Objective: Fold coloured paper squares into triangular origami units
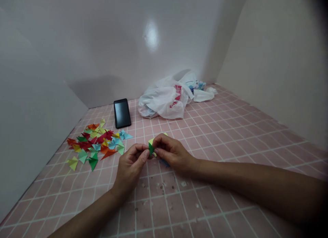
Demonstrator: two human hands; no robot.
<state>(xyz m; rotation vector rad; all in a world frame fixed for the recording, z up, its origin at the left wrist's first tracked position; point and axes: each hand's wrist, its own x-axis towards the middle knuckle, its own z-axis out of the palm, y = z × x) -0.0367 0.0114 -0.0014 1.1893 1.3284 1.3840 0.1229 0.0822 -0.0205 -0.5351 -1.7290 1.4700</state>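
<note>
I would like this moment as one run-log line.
left hand: pinching green paper | right hand: same paper | folded papers: heaped left | phone: beyond them

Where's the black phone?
In the head view, the black phone is left of centre, just beyond the colourful folded papers and left of the white plastic bag.

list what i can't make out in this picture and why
Green paper, full shape: head view, partly covered by the left hand and right hand.
Bluish thing: head view, mostly hidden under the right hand.
Inside of the white plastic bag: head view, hidden by its crumpled folds.
Small specks on the pink checked surface: head view, too small to identify.
Right arm: head view, cut off by the right edge.
</note>
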